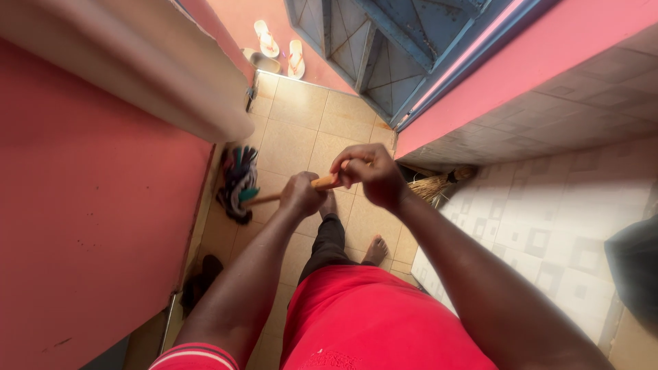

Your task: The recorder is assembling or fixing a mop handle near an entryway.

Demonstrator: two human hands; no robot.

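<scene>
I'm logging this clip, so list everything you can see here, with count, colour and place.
Orange wooden mop handle: one, orange, held in both hands at centre.
Multicoloured rag mop head: one, dark blue, teal and white strips, on the floor by the left wall.
Straw hand broom: one, tan, on the floor at the foot of the tiled wall, right.
White flip-flop sandals: two, white, top, near the blue door.
Blue metal door: one, blue, top centre.
Beige floor tiles: many, beige, centre.
Dark shoe: apparently one, black, lower left by the red wall.
Left hand: fingers closed on the handle.
Right hand: fingers closed on the handle's top end.
Bare feet: two, on the tiles.
</scene>
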